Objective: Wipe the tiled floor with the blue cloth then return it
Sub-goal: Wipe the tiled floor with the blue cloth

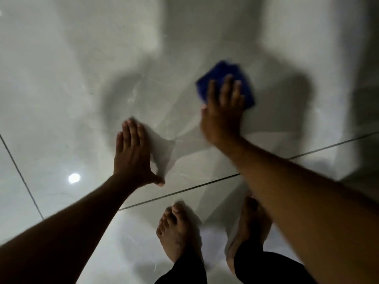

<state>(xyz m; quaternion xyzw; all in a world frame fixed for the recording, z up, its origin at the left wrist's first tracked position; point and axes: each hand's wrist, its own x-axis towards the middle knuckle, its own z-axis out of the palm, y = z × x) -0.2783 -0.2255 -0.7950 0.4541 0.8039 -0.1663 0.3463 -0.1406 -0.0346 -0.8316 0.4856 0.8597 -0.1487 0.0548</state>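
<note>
A folded blue cloth [222, 75] lies flat on the glossy light-grey tiled floor [61, 78], right of centre. My right hand [222, 113] presses down on its near half with fingers spread; the hand is motion-blurred. My left hand [133, 152] rests flat on the tile to the left, fingers together and thumb out, holding nothing.
Dark grout lines [184, 190] cross the floor between my hands and my two bare feet [176, 232] at the bottom. A ceiling light reflection [73, 178] shines at the lower left. My own shadow darkens the tile around the hands.
</note>
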